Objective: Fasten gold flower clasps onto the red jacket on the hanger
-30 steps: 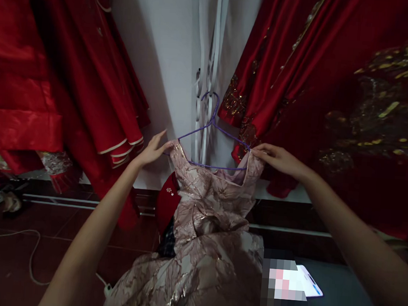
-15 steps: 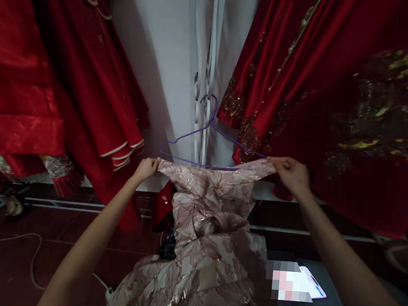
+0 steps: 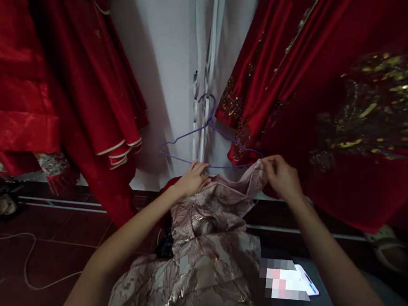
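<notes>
A pale pink dress [image 3: 213,253] with a metallic leaf pattern hangs down below a purple wire hanger [image 3: 187,134]. My right hand [image 3: 282,177] pinches the right end of the dress's top edge, close to the hanger's right corner. At the middle of the top edge, my left hand [image 3: 194,180] has its fingers over the fabric, just by the hanger's lower bar. The neckline sags open between both hands, showing the lining. Part of the dress's left side is hidden behind my left hand. The hanger's left end is bare.
Red garments hang at left [image 3: 106,84] and right [image 3: 266,82], the right ones with gold embroidery. White straps [image 3: 213,40] run down the wall behind the hanger. A lit phone [image 3: 305,280] lies lower right. A white cable [image 3: 28,261] crosses the floor; shoes [image 3: 389,245] stand low right.
My left hand has moved right, from the left end of the dress's top to its middle. The stretched neckline has gone slack. My right hand has shifted slightly left.
</notes>
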Demonstrator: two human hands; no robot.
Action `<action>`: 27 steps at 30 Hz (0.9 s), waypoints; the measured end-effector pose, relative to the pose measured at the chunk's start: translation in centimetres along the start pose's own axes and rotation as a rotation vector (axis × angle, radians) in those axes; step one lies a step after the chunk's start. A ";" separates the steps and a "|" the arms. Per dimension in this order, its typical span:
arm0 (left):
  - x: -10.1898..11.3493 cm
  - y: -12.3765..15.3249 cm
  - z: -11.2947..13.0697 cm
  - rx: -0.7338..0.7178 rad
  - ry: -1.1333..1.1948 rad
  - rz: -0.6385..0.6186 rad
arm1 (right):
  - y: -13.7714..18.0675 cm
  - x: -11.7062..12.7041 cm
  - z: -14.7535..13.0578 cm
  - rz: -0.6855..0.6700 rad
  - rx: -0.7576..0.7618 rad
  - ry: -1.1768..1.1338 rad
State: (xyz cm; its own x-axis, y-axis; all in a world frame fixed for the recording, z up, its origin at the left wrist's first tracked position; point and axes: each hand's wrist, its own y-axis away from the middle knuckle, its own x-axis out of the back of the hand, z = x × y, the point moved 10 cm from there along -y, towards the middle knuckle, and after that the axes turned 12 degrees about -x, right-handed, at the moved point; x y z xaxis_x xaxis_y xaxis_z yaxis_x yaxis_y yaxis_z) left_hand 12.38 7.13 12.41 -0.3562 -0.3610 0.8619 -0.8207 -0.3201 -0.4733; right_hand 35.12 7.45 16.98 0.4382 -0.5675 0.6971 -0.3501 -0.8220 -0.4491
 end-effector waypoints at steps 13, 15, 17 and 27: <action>3.1 2.9 2.4 0.063 -0.161 -0.014 | -1.9 0.9 4.7 0.142 -0.067 0.066; 3.2 2.9 2.4 0.063 -0.161 -0.016 | -1.9 0.8 4.9 0.135 -0.073 0.059; 3.2 2.9 2.5 0.064 -0.156 -0.018 | -2.0 0.9 5.0 0.137 -0.087 0.048; 2.7 1.8 2.4 0.026 0.083 -0.009 | -2.2 1.7 -4.0 0.008 0.149 -0.177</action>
State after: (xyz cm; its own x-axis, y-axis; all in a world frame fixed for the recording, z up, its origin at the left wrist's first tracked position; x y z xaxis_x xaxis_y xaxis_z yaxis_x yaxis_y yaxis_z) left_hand 10.98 3.45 13.46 -0.3858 -0.2845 0.8776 -0.8123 -0.3462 -0.4694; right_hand 33.37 8.42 21.38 0.5787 -0.5630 0.5900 -0.2344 -0.8078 -0.5409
